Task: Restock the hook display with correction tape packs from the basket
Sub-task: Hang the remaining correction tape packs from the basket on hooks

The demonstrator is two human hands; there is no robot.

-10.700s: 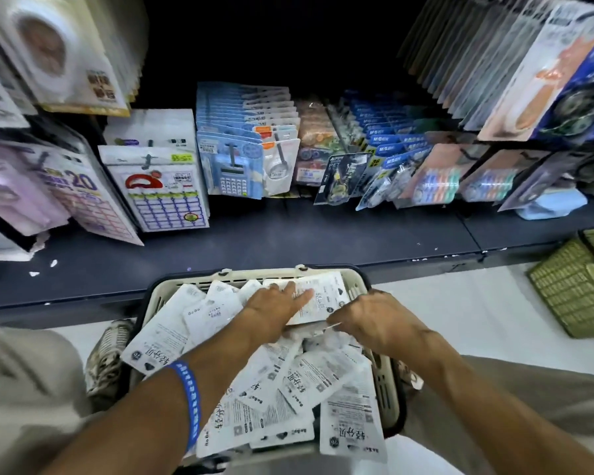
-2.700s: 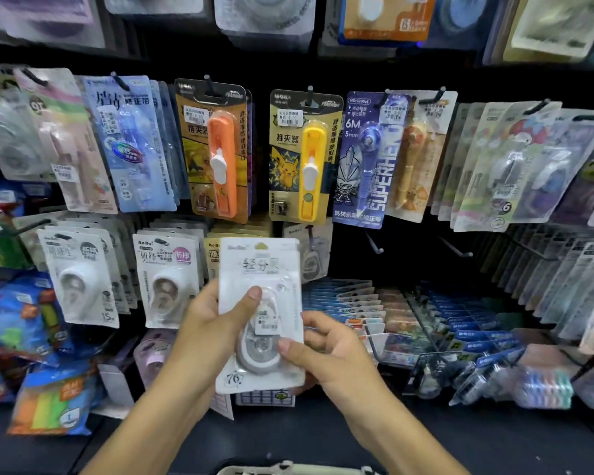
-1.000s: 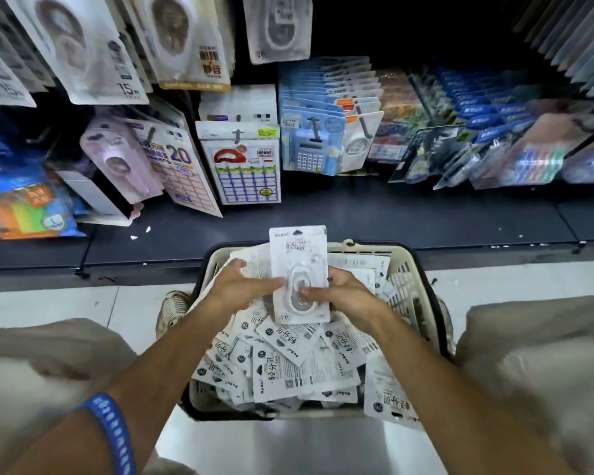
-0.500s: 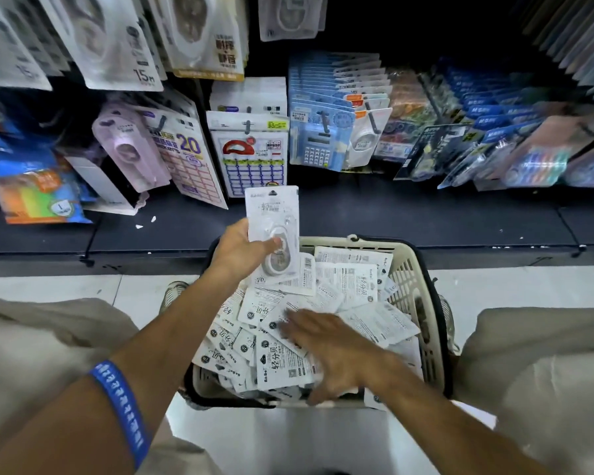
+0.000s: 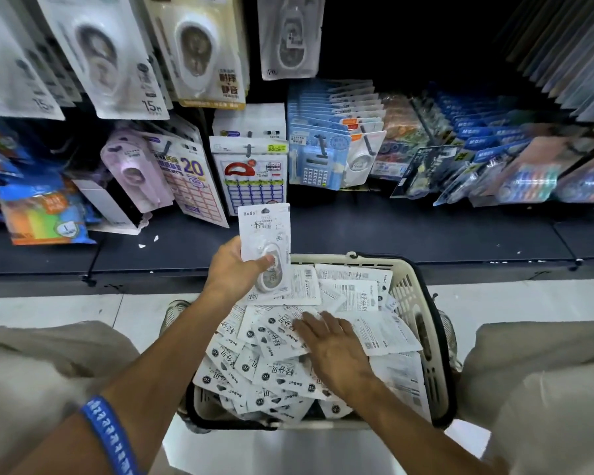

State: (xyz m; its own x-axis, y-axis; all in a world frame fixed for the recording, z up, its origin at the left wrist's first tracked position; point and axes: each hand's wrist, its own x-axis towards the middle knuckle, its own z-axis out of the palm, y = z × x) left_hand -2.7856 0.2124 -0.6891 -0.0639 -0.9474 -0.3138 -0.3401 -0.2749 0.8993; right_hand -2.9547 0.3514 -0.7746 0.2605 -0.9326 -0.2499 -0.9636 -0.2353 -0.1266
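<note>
A cream basket (image 5: 413, 293) with a black rim stands on the floor between my knees, filled with several white correction tape packs (image 5: 278, 371). My left hand (image 5: 232, 270) holds one white correction tape pack (image 5: 264, 228) upright above the basket's far left rim, thumb on its blister. My right hand (image 5: 336, 354) lies palm down, fingers spread, on the loose packs in the basket. A matching white pack (image 5: 290, 36) hangs on a hook of the display at the top centre.
Other hanging goods crowd the display: white tape packs (image 5: 110, 60) at the upper left, a sticker pack (image 5: 254, 173) and calculator packs (image 5: 318, 159) above the dark shelf ledge (image 5: 391, 231). The pale tiled floor (image 5: 66, 310) runs beside the basket. My knees flank it.
Both hands held one pack over the basket a second ago. My right hand has since let go and dropped onto the packs in the basket, while my left hand keeps the pack raised.
</note>
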